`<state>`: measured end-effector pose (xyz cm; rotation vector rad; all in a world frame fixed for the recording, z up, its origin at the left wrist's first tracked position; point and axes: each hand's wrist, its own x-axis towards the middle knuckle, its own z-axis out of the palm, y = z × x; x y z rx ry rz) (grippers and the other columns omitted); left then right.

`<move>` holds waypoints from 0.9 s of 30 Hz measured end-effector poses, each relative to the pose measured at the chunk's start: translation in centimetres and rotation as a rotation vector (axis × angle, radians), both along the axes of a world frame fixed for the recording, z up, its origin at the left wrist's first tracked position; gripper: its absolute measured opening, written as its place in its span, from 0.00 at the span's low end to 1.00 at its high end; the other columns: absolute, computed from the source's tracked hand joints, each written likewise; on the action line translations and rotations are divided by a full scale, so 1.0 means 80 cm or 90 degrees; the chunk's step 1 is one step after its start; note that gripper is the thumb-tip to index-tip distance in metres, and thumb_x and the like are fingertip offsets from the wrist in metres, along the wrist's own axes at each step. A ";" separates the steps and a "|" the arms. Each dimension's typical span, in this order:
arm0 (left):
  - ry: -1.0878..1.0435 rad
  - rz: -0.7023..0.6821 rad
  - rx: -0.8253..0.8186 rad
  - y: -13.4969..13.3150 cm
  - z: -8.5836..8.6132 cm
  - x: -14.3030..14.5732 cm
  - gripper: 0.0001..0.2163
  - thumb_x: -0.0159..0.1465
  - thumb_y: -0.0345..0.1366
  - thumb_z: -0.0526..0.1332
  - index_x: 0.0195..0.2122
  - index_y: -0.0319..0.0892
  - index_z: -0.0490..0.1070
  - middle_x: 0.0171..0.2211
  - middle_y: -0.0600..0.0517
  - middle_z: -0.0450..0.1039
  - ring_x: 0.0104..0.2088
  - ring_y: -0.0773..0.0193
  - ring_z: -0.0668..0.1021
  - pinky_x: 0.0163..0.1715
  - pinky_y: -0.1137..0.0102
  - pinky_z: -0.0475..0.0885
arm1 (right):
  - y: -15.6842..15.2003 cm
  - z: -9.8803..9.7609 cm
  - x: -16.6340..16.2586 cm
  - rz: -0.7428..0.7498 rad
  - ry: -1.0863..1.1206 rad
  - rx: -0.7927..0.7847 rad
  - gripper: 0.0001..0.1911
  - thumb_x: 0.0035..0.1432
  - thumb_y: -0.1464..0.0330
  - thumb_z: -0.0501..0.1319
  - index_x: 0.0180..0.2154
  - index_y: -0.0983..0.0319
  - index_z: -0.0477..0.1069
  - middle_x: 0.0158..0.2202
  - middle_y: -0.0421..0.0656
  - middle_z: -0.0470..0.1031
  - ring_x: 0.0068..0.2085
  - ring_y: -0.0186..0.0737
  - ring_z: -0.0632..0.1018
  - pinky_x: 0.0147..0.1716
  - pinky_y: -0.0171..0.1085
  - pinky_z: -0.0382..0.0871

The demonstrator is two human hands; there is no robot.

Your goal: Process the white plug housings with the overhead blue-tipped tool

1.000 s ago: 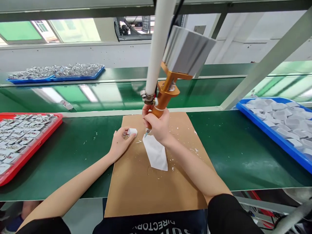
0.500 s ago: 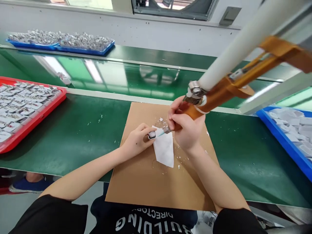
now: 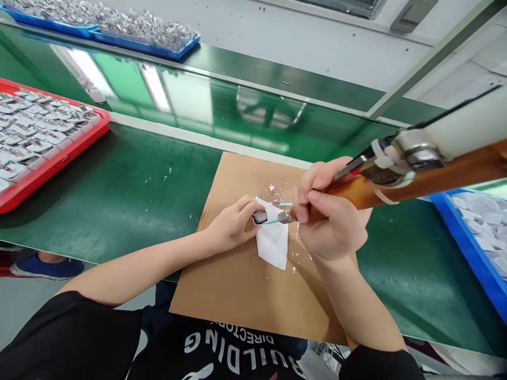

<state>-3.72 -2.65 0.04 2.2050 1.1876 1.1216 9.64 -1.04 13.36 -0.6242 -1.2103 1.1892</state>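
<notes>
Between the thumb and fingers of my left hand (image 3: 229, 224) is a small white plastic part (image 3: 260, 216) with a dark-edged opening. My right hand (image 3: 336, 211) grips an orange-handled tool (image 3: 356, 187) with a metal collar and a thin light-blue tip. That tip points left and reaches the part's edge; whether it touches is too small to tell. A white cloth or paper piece (image 3: 273, 248) lies beneath both hands on a brown cardboard sheet (image 3: 245, 295). Another light-blue stick (image 3: 285, 204) shows behind the tool, partly hidden by my right hand.
White shavings (image 3: 271, 188) dot the cardboard. At left a red tray (image 3: 71, 163) holds rows of white parts. A blue tray (image 3: 467, 248) of white pieces stands right. Blue trays (image 3: 170, 53) of metal bits sit on the back shelf. A white pipe (image 3: 471, 124) slants above my right hand.
The view has tilted and shifted. My right hand and the tool have swung rightward and lower, so the tool lies flatter. My left hand still holds the white part.
</notes>
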 end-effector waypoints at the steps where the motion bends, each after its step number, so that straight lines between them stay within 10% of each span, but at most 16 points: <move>1: -0.014 0.004 0.019 -0.001 0.002 0.000 0.15 0.61 0.26 0.61 0.47 0.45 0.63 0.40 0.53 0.67 0.38 0.69 0.75 0.38 0.74 0.74 | 0.000 0.000 0.000 -0.006 -0.006 0.000 0.05 0.42 0.74 0.58 0.24 0.59 0.63 0.18 0.35 0.61 0.13 0.26 0.59 0.12 0.32 0.50; 27: -0.084 0.013 0.070 -0.012 0.023 0.000 0.13 0.63 0.30 0.62 0.47 0.45 0.64 0.39 0.52 0.69 0.38 0.69 0.75 0.36 0.74 0.75 | 0.000 -0.002 0.002 -0.017 -0.002 0.032 0.09 0.41 0.77 0.58 0.23 0.59 0.60 0.17 0.34 0.60 0.13 0.27 0.60 0.10 0.31 0.49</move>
